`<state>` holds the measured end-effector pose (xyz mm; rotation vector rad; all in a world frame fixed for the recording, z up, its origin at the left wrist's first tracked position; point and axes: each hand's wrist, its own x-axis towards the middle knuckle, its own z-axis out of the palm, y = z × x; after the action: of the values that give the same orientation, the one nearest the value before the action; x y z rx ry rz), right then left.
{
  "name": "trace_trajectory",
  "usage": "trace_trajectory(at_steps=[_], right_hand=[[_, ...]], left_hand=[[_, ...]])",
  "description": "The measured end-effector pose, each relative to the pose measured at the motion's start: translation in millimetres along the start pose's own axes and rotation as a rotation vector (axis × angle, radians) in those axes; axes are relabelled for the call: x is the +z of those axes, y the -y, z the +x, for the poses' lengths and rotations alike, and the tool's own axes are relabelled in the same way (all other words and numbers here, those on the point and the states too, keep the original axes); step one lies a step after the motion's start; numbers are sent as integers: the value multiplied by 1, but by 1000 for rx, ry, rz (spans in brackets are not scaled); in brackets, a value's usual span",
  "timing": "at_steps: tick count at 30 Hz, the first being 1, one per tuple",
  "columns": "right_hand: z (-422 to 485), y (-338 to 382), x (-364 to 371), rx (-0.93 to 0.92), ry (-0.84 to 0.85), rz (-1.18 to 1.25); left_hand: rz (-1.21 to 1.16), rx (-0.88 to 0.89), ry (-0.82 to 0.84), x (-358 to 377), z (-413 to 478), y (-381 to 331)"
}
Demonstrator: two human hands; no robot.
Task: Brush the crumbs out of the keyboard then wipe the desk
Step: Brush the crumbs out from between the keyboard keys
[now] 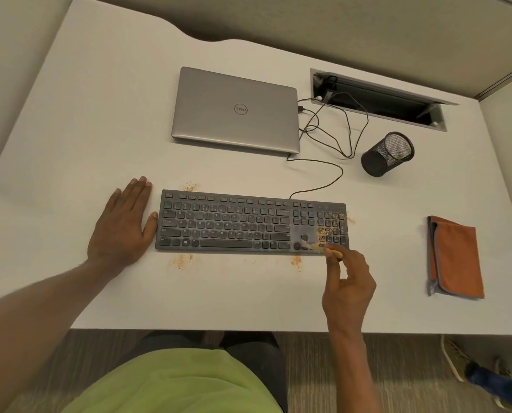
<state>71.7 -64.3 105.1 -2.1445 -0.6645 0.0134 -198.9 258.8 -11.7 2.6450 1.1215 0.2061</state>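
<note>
Left hand [123, 222]: flat on your desk [70, 144], fingers straight, thumb against the left end of the keyboard [233, 225].
Keyboard: mid-desk, parallel to the front edge.
Crumbs [329, 231]: thick on its right-hand keys — 2 patches on the desk along its front.
Right hand [348, 287]: pinches the brush [323, 248], bristles blurred over those keys' front row.
Cloth [454, 257]: folded, far right — apart from your hands.
</note>
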Motion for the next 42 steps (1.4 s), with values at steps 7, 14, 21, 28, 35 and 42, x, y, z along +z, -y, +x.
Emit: trace_trajectory(at_steps=[7,14,21,28,35,42], right_hand=[[15,2,11,-147,106,-116],[19,1,11,-92,-20,-155],[15,-1,16,-22,-38,-157],[4,12,22,54,-54,-77],[1,9,14,82,-65,-42],[-4,3,17,63,0,-56]], left_hand=[[4,0,2,0,0,1],[-1,-2,-10,1,0,1],[-2,3,-6,0,0,1],[4,-1,1,0,1,1],[2,-2,4,0,1,0],[0,-7,8,-1,1,1]])
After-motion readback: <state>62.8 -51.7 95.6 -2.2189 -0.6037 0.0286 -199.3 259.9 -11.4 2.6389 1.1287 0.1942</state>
